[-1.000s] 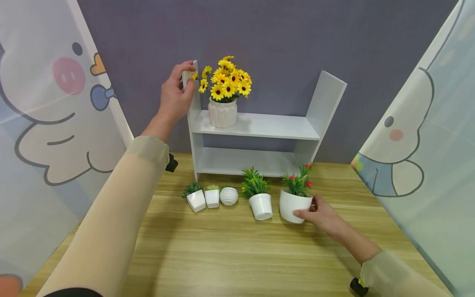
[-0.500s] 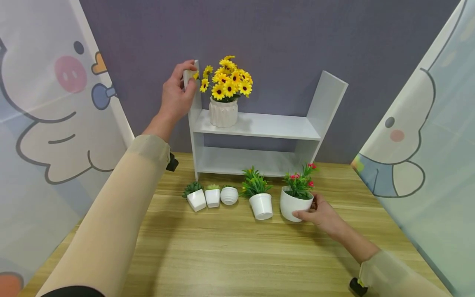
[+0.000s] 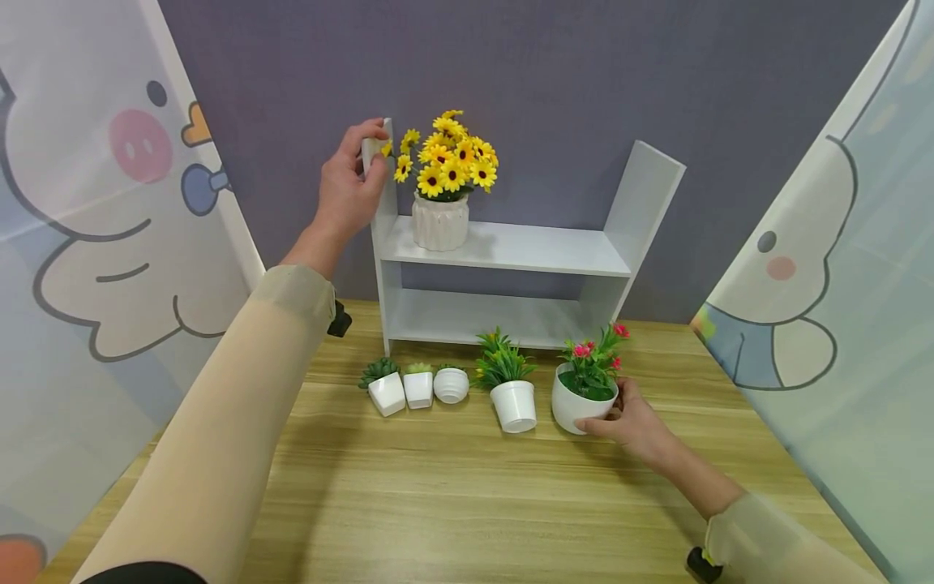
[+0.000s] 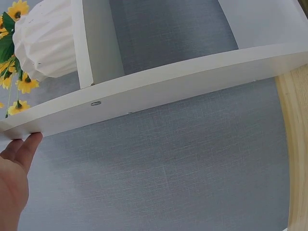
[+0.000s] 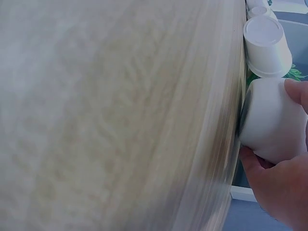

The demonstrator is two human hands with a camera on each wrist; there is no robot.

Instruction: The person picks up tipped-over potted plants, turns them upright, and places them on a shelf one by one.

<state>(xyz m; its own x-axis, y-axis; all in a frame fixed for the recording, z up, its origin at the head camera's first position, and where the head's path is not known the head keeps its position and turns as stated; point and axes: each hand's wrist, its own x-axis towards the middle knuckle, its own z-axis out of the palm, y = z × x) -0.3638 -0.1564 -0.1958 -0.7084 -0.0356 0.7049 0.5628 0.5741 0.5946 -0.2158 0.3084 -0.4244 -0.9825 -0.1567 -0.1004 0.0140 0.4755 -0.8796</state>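
Note:
My left hand (image 3: 353, 182) grips the upper end of the left side panel of a white two-tier shelf (image 3: 525, 247); in the left wrist view its fingertips touch the panel's outer face. A ribbed white pot of yellow flowers (image 3: 441, 223) stands on the upper board, close to that panel. At the right front, my right hand (image 3: 638, 422) holds a round white pot with a red-flowered plant (image 3: 576, 410), thumb in front and fingers round its right side. Its green filling shows at the rim. The right wrist view has the same white pot (image 5: 274, 120) in my grip.
Left of the held pot, a white pot with a leafy green plant (image 3: 514, 405) lies tipped back on the wooden table (image 3: 467, 503). Several small succulent pots (image 3: 418, 389) lie further left. A grey wall (image 3: 540, 73) stands behind; printed cartoon panels flank both sides.
The red-flowered plant's pot has tilted more upright in my right hand, its flowers shifting slightly right and its filling coming into view. My left hand stays on the shelf panel.

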